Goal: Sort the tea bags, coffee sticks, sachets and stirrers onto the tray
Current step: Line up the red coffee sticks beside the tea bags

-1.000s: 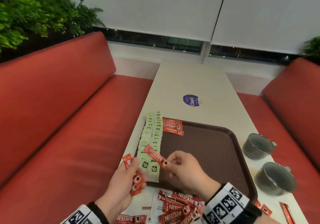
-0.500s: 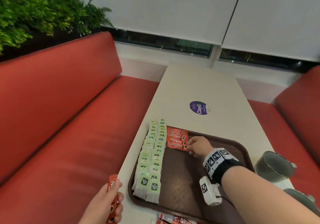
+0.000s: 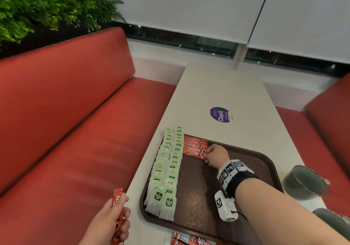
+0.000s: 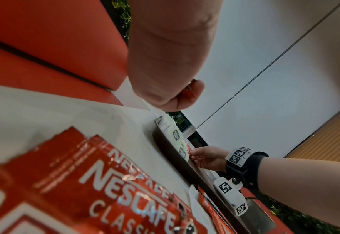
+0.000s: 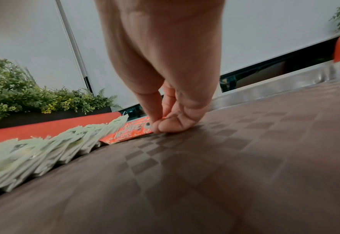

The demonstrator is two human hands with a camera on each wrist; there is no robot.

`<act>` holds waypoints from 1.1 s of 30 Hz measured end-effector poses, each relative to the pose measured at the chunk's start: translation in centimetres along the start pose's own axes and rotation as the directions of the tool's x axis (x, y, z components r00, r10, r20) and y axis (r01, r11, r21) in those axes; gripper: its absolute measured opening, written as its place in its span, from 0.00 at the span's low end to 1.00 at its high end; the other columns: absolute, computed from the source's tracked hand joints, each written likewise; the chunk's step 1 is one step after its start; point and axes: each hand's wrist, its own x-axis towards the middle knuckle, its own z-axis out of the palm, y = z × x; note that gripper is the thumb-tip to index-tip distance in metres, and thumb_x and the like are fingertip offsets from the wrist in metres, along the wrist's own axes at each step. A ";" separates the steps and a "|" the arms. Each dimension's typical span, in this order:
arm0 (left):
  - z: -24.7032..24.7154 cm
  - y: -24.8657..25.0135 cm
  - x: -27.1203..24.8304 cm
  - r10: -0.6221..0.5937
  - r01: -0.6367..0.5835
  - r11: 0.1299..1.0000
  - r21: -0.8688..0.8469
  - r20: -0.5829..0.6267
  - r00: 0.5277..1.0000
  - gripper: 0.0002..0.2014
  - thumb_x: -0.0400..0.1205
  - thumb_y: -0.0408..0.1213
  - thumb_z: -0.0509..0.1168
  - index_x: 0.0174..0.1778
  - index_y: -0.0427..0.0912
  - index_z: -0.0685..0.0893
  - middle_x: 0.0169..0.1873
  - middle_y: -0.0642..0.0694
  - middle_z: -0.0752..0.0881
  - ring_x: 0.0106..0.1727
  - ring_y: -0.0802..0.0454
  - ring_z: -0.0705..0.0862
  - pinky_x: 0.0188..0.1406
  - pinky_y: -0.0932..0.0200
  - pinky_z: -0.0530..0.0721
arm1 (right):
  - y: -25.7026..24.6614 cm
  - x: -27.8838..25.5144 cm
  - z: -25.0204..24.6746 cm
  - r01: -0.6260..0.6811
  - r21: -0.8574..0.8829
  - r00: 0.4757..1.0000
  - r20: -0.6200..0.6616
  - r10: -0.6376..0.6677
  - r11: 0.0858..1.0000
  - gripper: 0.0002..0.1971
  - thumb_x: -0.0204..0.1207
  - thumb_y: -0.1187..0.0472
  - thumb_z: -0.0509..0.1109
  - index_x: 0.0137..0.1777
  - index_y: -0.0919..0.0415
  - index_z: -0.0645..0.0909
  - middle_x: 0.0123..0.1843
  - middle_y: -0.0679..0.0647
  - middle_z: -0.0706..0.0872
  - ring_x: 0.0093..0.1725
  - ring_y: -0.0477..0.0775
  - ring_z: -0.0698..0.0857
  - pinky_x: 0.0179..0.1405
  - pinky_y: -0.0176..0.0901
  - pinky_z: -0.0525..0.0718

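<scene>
On the bench (image 3: 223, 85) the tray (image 3: 246, 155) carries 2 tea bag rows (image 3: 168, 167) along its left edge. The right hand (image 3: 215, 154) pinches a coffee stick (image 3: 194, 152) into the far-left stack, long axis crosswise. The left hand (image 3: 110, 220) grips more sticks (image 3: 117, 199), upright; feeding one across looks next.

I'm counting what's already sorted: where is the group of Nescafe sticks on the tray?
In the head view, the Nescafe sticks lie at the tray's far-left corner, right of the tea bags, under the right hand's fingertips.
</scene>
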 end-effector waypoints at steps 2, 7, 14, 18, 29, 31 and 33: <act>-0.1 0.0 0.0 -0.003 0.003 1.000 -0.008 -0.005 1.000 0.13 0.84 0.41 0.62 0.53 0.32 0.79 0.26 0.40 0.75 0.17 0.48 0.69 0.15 0.63 0.66 | 0.1 0.1 0.1 0.009 -0.003 1.000 -0.012 -0.009 1.000 0.11 0.74 0.69 0.70 0.34 0.57 0.74 0.30 0.54 0.85 0.29 0.51 0.85 0.46 0.50 0.88; 0.2 0.2 0.2 -0.072 0.073 0.992 -0.105 0.006 0.997 0.13 0.85 0.42 0.60 0.52 0.33 0.77 0.22 0.40 0.74 0.13 0.50 0.67 0.17 0.66 0.66 | 0.0 -0.1 0.0 0.007 -0.008 0.999 -0.036 -0.007 1.000 0.10 0.74 0.68 0.71 0.36 0.57 0.75 0.35 0.58 0.88 0.32 0.52 0.86 0.48 0.50 0.89; 1.6 1.6 -0.8 -0.011 0.019 0.988 -0.152 0.055 0.998 0.09 0.85 0.36 0.57 0.52 0.35 0.80 0.23 0.41 0.78 0.17 0.50 0.70 0.14 0.65 0.67 | -1.2 -4.0 -1.9 0.079 0.139 0.996 -0.046 -0.074 0.987 0.04 0.74 0.66 0.71 0.43 0.60 0.77 0.37 0.58 0.86 0.34 0.53 0.84 0.39 0.48 0.86; 3.0 2.6 -1.7 0.010 0.016 0.987 -0.162 0.157 0.987 0.07 0.87 0.36 0.56 0.53 0.38 0.78 0.27 0.43 0.79 0.24 0.52 0.72 0.18 0.62 0.67 | -3.3 -12.3 -2.5 0.340 0.151 0.921 0.147 -0.361 0.928 0.04 0.75 0.63 0.73 0.40 0.55 0.82 0.35 0.51 0.86 0.32 0.45 0.82 0.37 0.35 0.78; 7.1 3.2 -5.2 0.167 -0.119 0.976 -0.181 0.274 0.947 0.10 0.87 0.40 0.55 0.54 0.38 0.78 0.47 0.37 0.82 0.47 0.43 0.77 0.43 0.52 0.77 | -3.6 -24.7 0.0 0.444 0.108 0.833 0.315 -0.454 0.889 0.19 0.71 0.49 0.77 0.26 0.52 0.72 0.23 0.45 0.73 0.23 0.37 0.72 0.27 0.30 0.70; 7.4 3.2 -5.7 0.195 -0.147 0.972 -0.182 0.279 0.940 0.10 0.87 0.40 0.54 0.52 0.39 0.78 0.43 0.41 0.82 0.44 0.45 0.77 0.42 0.54 0.76 | -3.6 -24.7 0.2 0.410 0.160 0.867 0.237 -0.438 0.898 0.20 0.71 0.51 0.77 0.22 0.52 0.73 0.20 0.44 0.74 0.26 0.40 0.75 0.32 0.38 0.75; 7.7 3.5 -6.4 0.221 -0.173 0.968 -0.182 0.290 0.931 0.10 0.88 0.39 0.53 0.51 0.40 0.79 0.39 0.45 0.85 0.41 0.49 0.80 0.40 0.55 0.77 | -3.5 -24.9 0.0 0.403 0.193 0.877 0.197 -0.438 0.895 0.20 0.73 0.53 0.75 0.21 0.48 0.75 0.20 0.44 0.77 0.29 0.47 0.79 0.34 0.41 0.77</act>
